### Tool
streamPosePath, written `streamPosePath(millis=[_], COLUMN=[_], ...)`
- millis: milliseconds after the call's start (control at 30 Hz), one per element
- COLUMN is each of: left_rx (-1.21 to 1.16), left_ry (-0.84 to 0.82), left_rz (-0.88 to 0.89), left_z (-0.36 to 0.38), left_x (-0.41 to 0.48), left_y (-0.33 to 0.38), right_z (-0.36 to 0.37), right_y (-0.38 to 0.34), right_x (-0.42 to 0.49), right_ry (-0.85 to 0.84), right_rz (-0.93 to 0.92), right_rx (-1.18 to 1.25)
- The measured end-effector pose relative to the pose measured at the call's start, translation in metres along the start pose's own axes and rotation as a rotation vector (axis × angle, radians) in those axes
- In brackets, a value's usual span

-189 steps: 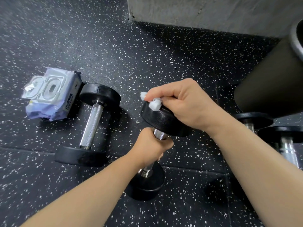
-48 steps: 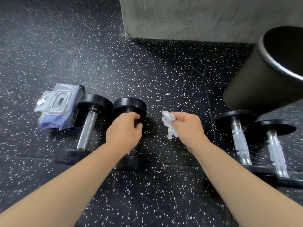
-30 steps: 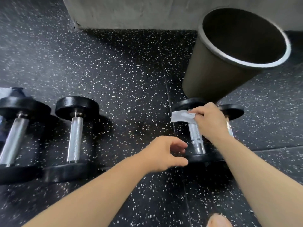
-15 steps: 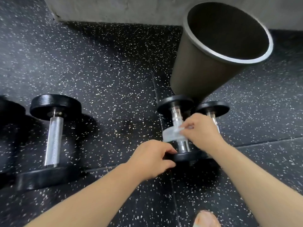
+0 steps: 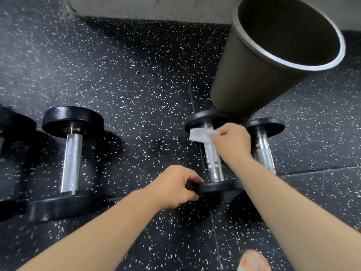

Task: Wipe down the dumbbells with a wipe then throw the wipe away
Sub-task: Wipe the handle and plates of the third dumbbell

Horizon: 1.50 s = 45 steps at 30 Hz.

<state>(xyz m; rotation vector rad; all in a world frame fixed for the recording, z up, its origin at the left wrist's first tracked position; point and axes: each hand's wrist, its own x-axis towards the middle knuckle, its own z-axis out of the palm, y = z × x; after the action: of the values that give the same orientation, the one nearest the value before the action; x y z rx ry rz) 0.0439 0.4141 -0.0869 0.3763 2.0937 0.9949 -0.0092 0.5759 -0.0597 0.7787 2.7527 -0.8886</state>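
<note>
A dumbbell (image 5: 214, 161) with black heads and a knurled chrome handle lies on the speckled floor right of centre. My right hand (image 5: 231, 143) pinches a white wipe (image 5: 200, 134) against the far end of its handle. My left hand (image 5: 175, 187) grips the near black head of the same dumbbell. A second dumbbell (image 5: 264, 151) lies just to its right, partly hidden by my right arm. Another dumbbell (image 5: 72, 157) lies at the left, untouched. A tall dark bin (image 5: 261, 61) with a metal rim stands open just behind the right pair.
The head of one more dumbbell (image 5: 11, 124) shows at the left edge. A grey concrete wall (image 5: 156, 6) runs along the back. The tip of a foot (image 5: 252, 260) shows at the bottom right.
The wipe has slid up the handle from its near half to its far end. My left hand has closed on the near head. The view has shifted slightly left.
</note>
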Motion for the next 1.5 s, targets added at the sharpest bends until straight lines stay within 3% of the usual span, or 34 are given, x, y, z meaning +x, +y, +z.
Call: streamPosePath(millis=[200,367,467,533,600,733,800,867,1067,1133,1267,1400,1500], left_rx=[-0.267,-0.292,-0.257,-0.247,-0.262,-0.326,-0.326,-0.317,-0.253,-0.236,-0.249,-0.178,-0.193], left_ry=[-0.003,0.027,0.014,-0.012,-0.017,-0.029,-0.052,-0.062,-0.096,-0.105,-0.085,-0.039,-0.043], left_rz=[-0.013,-0.016,-0.024,-0.033,-0.048,-0.071,-0.062,-0.076,-0.130,-0.130,-0.058,-0.046,-0.071], left_z=[-0.015,-0.028,-0.032,-0.035,-0.036,-0.038,-0.039,-0.041,-0.049,-0.052,-0.056,-0.061,-0.066], left_x=[-0.018,-0.025,-0.030,-0.031,-0.033,-0.040,-0.042,-0.042,-0.045,-0.047,-0.052,-0.055,-0.059], left_y=[-0.001,-0.009,-0.017,-0.023,-0.027,-0.036,-0.038,-0.038,-0.040,-0.037,-0.023,-0.026,-0.034], right_z=[-0.015,0.021,0.043,0.049,0.042,0.017,0.010,0.011,0.041,0.050,0.041,0.029,0.036], right_y=[0.014,-0.009,-0.026,-0.029,-0.028,-0.018,-0.021,-0.027,-0.041,-0.041,-0.030,-0.023,-0.032], right_x=[-0.045,-0.014,0.015,0.018,0.005,-0.041,-0.060,-0.062,0.001,0.009,-0.017,-0.064,-0.067], right_ry=[-0.386,-0.209,-0.128,-0.134,-0.177,-0.394,-0.455,-0.434,-0.267,-0.258,-0.341,-0.532,-0.505], right_rz=[0.088,0.162,0.333,0.399,0.362,0.110,0.045,0.065,0.280,0.308,0.172,0.055,0.085], right_rx=[-0.150,0.250,0.579,0.665,0.544,-0.093,-0.302,-0.260,0.451,0.561,0.341,0.017,0.082])
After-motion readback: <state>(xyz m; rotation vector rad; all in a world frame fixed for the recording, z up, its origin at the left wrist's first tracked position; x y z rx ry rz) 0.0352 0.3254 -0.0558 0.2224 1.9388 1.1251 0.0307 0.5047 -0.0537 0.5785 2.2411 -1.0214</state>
